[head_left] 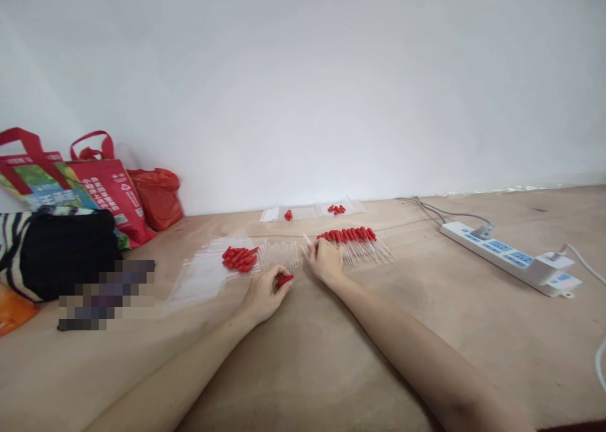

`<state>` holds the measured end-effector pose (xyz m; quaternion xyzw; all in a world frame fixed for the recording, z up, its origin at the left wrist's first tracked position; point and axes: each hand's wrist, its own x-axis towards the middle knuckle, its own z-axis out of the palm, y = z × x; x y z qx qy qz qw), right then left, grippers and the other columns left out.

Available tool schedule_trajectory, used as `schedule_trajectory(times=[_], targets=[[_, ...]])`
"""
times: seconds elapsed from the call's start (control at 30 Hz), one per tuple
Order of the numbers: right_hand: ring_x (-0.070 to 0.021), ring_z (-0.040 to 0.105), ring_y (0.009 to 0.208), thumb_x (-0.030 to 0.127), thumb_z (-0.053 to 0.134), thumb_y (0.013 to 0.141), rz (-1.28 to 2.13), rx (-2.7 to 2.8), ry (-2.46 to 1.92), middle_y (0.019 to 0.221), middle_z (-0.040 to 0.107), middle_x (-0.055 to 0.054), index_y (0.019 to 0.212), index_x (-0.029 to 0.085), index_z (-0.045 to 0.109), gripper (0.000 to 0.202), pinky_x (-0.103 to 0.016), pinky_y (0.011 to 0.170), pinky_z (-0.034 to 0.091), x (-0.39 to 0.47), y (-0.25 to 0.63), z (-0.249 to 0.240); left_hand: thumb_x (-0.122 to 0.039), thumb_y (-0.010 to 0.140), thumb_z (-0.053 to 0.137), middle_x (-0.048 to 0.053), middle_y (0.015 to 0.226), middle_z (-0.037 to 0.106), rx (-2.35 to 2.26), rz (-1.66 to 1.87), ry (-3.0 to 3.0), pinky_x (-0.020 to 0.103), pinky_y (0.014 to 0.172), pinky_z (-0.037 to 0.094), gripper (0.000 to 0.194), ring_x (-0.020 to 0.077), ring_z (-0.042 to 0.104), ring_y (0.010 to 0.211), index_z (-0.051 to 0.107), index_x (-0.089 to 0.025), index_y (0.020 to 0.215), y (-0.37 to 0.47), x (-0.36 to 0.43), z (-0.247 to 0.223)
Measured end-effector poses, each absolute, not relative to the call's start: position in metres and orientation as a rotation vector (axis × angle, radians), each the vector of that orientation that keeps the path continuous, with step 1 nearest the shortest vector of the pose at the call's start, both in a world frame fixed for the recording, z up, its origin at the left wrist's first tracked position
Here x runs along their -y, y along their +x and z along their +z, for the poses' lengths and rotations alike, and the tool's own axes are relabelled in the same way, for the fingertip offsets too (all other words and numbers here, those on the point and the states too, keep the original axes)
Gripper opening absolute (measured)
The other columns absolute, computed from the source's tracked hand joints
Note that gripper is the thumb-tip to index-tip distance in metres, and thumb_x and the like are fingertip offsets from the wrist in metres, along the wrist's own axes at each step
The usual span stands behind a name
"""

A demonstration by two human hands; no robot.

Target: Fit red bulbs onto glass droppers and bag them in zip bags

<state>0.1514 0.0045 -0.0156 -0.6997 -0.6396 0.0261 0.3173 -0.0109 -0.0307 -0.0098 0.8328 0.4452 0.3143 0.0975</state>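
My left hand (266,293) pinches a small red teardrop-shaped piece (285,280) between thumb and fingers. Just to its right, my right hand (326,259) is closed on a thin pale stick (306,237) whose tip shows past the fingers. Beyond my left hand lies a pile of loose red pieces (240,259) on a clear plastic bag (201,277). Beside the pile, thin clear sticks (279,254) lie in a row. Several red-topped sticks (355,242) lie side by side, right of and partly behind my right hand.
Near the wall lie more clear bags (307,212) with a few red pieces (336,210). A white power strip (509,258) with cables rests on the wooden table (303,375) at right. Shopping bags (111,192), a red plastic bag (156,198) and a black bag (71,249) stand left.
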Motion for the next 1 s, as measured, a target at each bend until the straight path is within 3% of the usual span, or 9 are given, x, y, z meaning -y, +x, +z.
schedule_trajectory(times=[0.1,0.27,0.6,1.0], targets=[[-0.0159,0.054,0.079,0.022,0.033,0.085,0.139,1.876,-1.540,0.085,0.060,-0.007,0.086,0.015,0.051,0.019,-0.026,0.068,0.033,0.016,0.178,-0.024,-0.024,0.073,0.055,0.001,0.073,0.062,-1.318,0.920,2.456,0.027,0.063,0.042,0.007,0.0150,0.055,0.066,0.055,-0.018,0.075,-0.010,0.033,-0.007],[-0.0146,0.053,0.083,0.018,0.034,0.086,0.179,2.115,-1.201,0.088,0.060,-0.005,0.091,0.017,0.051,0.018,-0.026,0.071,0.034,0.060,0.219,-0.031,-0.028,0.073,0.058,0.001,0.077,0.066,-1.263,0.875,2.473,0.030,0.070,0.041,0.016,0.0169,0.058,0.072,0.060,-0.020,0.086,-0.003,0.037,-0.008],[-0.0114,0.055,0.075,0.020,0.037,0.086,0.127,2.261,-1.199,0.083,0.062,-0.002,0.094,0.020,0.055,0.020,-0.026,0.072,0.029,0.077,0.213,-0.022,-0.028,0.078,0.053,0.000,0.070,0.065,-1.173,0.798,2.522,0.030,0.070,0.038,0.015,0.0155,0.055,0.066,0.065,-0.024,0.086,0.011,0.048,-0.012],[-0.0129,0.053,0.074,0.023,0.041,0.085,0.167,2.336,-1.199,0.082,0.063,-0.002,0.094,0.024,0.062,0.023,-0.029,0.073,0.022,0.073,0.218,-0.019,-0.023,0.083,0.046,0.001,0.078,0.067,-0.869,0.743,2.751,0.033,0.075,0.034,0.016,0.0164,0.057,0.075,0.062,-0.021,0.082,0.010,0.051,-0.011]])
